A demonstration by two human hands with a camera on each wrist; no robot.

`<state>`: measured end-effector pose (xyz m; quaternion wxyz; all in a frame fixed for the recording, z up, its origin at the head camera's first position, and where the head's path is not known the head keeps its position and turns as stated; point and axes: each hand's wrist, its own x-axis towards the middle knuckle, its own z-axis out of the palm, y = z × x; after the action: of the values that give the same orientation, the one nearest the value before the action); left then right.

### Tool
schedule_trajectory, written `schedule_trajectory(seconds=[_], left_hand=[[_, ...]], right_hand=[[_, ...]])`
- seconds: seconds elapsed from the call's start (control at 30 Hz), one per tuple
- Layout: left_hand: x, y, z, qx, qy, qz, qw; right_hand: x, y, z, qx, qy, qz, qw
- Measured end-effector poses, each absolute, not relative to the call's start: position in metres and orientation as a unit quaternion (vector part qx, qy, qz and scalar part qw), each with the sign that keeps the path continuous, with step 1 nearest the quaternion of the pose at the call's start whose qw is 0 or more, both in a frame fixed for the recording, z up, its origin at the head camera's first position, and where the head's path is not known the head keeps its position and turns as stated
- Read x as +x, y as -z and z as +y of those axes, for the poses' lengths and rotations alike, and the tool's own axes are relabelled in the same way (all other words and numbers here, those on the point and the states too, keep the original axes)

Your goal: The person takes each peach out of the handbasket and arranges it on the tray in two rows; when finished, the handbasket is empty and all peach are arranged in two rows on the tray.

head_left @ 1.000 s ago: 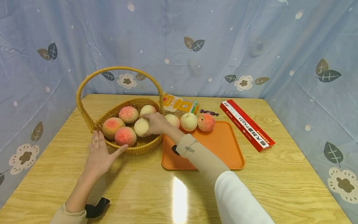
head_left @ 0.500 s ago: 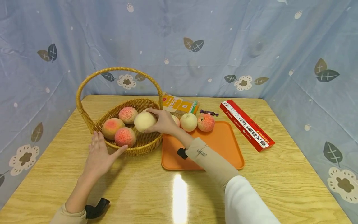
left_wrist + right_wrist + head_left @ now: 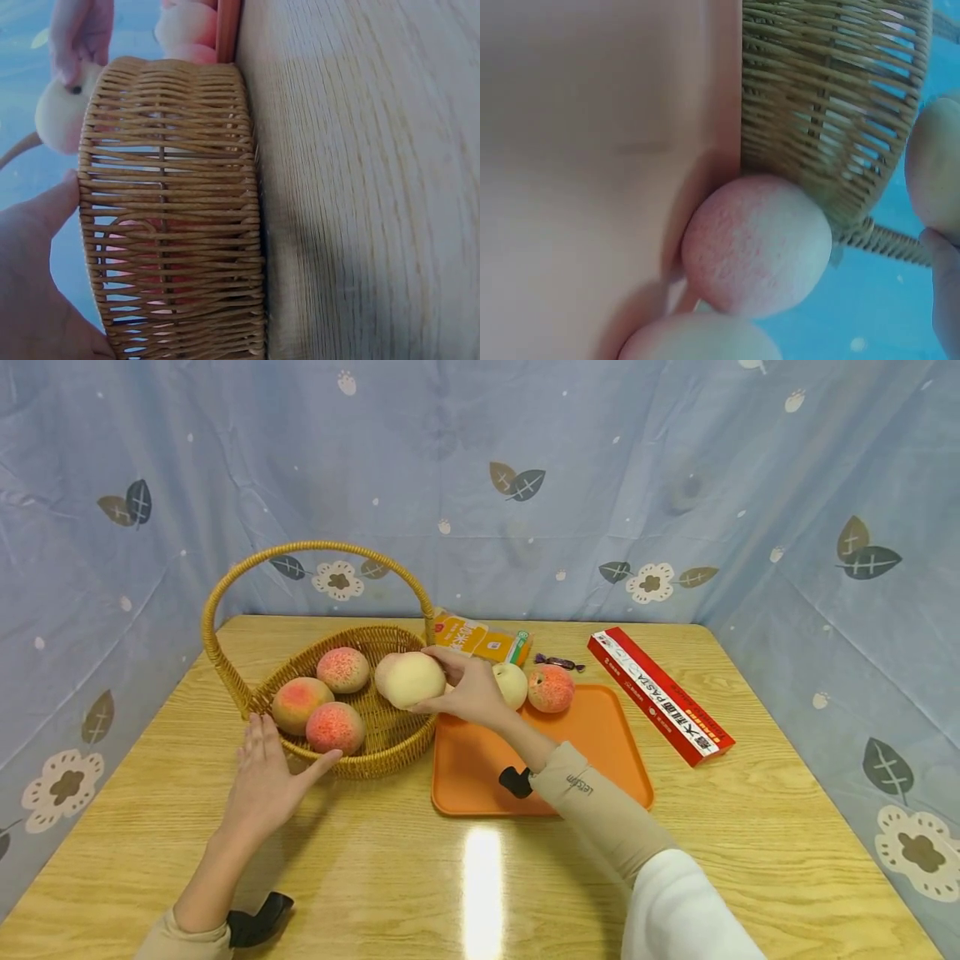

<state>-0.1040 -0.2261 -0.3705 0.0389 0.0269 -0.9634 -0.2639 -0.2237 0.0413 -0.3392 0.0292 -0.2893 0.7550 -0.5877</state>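
A pale cream peach (image 3: 415, 681) is in the grip of my right hand (image 3: 476, 689), raised over the right side of the wicker basket (image 3: 382, 766). The same peach shows at the right edge of the right wrist view. Inside the basket lie a reddish peach (image 3: 336, 727), an orange-red peach (image 3: 302, 704) and a speckled peach (image 3: 342, 670). Another pinkish peach (image 3: 386, 673) is partly hidden behind the held one. My left hand (image 3: 266, 777) rests with straight fingers against the basket's front left rim; its thumb touches the rim in the left wrist view.
Right of the basket lies an orange tray (image 3: 487, 793) with a pale peach (image 3: 512, 683) and a red peach (image 3: 551, 688) along its back. Behind are an orange food packet (image 3: 480, 639) and a purple wrapped candy (image 3: 558, 662). A red pasta box (image 3: 660, 695) lies farther right.
My right hand has lifted the pale peach from among the others in the basket and carried it rightward toward the tray side. The left hand has stayed on the rim.
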Motion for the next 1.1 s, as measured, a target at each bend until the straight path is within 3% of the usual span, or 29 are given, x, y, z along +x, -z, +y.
schedule_trajectory(seconds=[1.1], left_hand=[[-0.103, 0.370, -0.227, 0.024, 0.260, -0.965, 0.039]], right_hand=[[-0.216, 0.339, 0.159, -0.174, 0.620, 0.764, -0.035]])
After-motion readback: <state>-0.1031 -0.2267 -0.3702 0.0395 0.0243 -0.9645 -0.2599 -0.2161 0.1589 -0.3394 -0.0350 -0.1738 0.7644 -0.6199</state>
